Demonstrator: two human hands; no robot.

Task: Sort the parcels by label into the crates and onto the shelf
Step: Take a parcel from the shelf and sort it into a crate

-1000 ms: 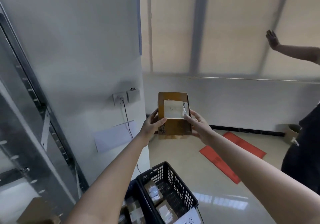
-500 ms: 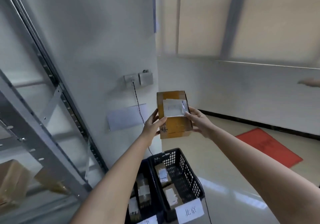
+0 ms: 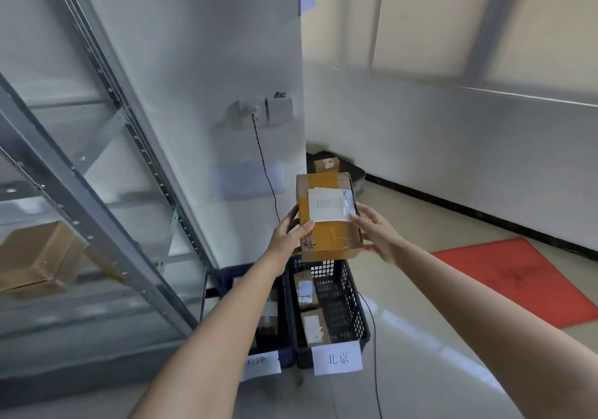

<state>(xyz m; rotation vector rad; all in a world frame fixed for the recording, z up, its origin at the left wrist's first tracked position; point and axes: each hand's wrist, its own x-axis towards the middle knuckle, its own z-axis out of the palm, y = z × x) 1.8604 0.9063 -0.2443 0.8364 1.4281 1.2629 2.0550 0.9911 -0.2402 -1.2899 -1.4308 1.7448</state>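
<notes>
red mat (image 3: pixel 514 281) on floor | wall socket (image 3: pixel 247 113) | black cable (image 3: pixel 267 172)

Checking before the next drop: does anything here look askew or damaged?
The shelf box sits tilted, one corner overhanging the shelf edge. The held parcel has black scribbles near its lower left corner; its label is too faint to read. Nothing else stands out.

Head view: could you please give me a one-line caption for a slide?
Left hand and right hand hold a labelled parcel above a black crate beside a metal shelf.
</notes>
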